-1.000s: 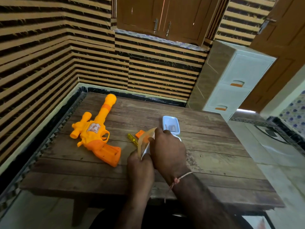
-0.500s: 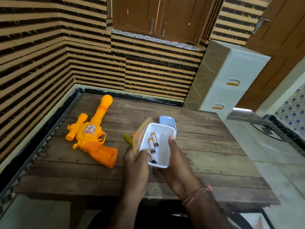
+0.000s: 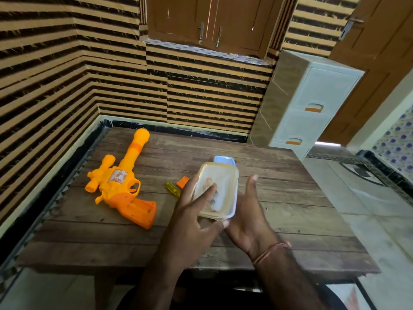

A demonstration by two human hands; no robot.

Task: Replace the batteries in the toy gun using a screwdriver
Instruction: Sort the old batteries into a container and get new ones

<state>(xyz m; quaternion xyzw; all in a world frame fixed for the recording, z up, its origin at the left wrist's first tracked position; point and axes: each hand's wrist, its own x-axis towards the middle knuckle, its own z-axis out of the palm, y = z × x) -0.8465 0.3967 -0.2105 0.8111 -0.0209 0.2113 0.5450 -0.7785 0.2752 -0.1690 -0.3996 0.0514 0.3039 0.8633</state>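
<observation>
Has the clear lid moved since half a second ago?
Yes. The clear lid was upright beside the white box; now it lies over it, rightward, away from the toy gun.

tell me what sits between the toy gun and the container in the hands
In the head view, a yellow screwdriver and a small orange cover piece lie on the wooden table between the toy gun and the held container.
</observation>
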